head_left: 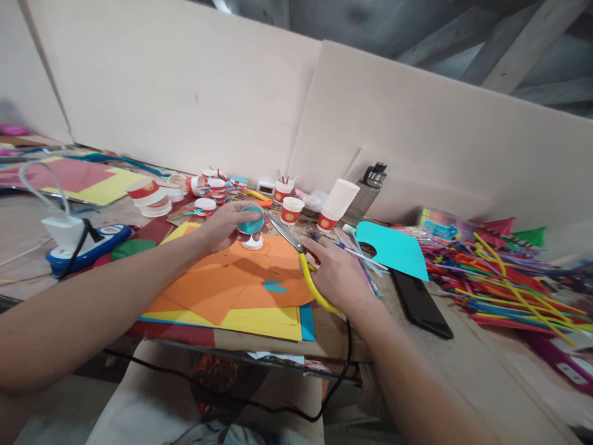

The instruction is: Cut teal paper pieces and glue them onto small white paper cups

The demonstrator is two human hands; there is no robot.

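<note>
My left hand point(226, 227) pinches a round teal piece point(251, 221) between thumb and fingers, above the paper stack. Whether a cup sits behind this piece I cannot tell. Just below it is a small white round thing point(252, 243). In my right hand point(334, 269) are scissors point(307, 272) with yellow handles, their metal blades pointing up and left towards the teal piece. Under both hands lie orange paper sheets point(199, 283) on top of yellow ones. Small teal scraps point(275, 287) rest on the orange.
Paper cups point(291, 211) and a tilted cup stack point(338, 204) stand at the back, near a bottle point(368, 194). To the right are teal paper point(393, 250), a black phone point(419, 303) and colourful pipe cleaners point(504, 284). A blue power strip point(92, 247) lies left.
</note>
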